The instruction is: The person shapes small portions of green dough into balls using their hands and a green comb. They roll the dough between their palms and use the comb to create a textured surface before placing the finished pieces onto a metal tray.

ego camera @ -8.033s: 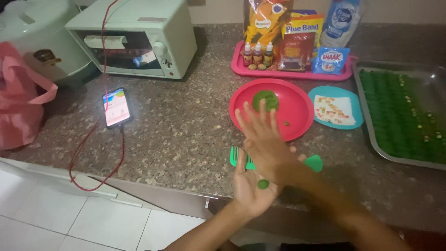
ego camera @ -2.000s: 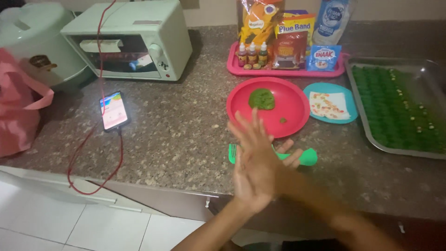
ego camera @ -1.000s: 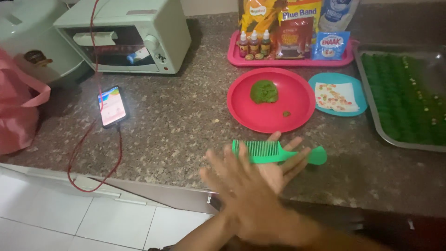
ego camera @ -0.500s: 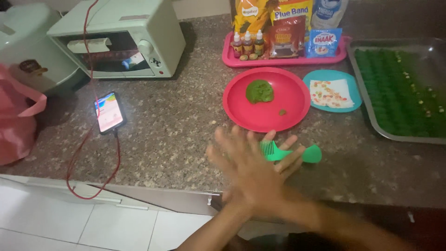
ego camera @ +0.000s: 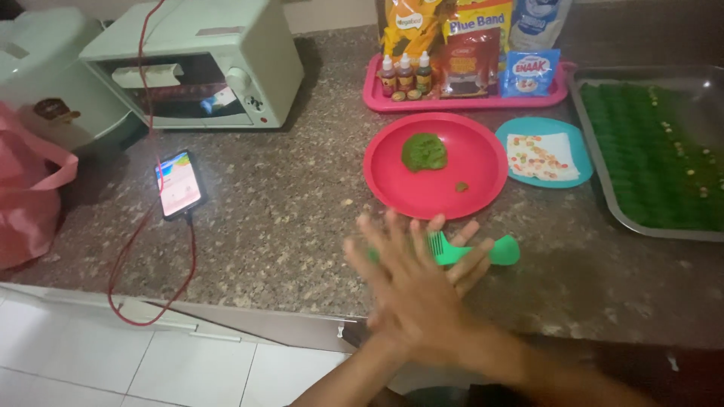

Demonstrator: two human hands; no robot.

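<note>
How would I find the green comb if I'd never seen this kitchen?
Start at the speckled brown stone counter and find the big round red plastic plate holding a green dough lump. Just in front of that plate, beside the person's pressed-together hands, lies the bright green plastic comb. It is the only long, toothed thing there.

Both hands, the right hand (ego camera: 411,290) and the left hand (ego camera: 452,275), are bare; forearms unsleeved, no rings, watch or gloves.
</note>
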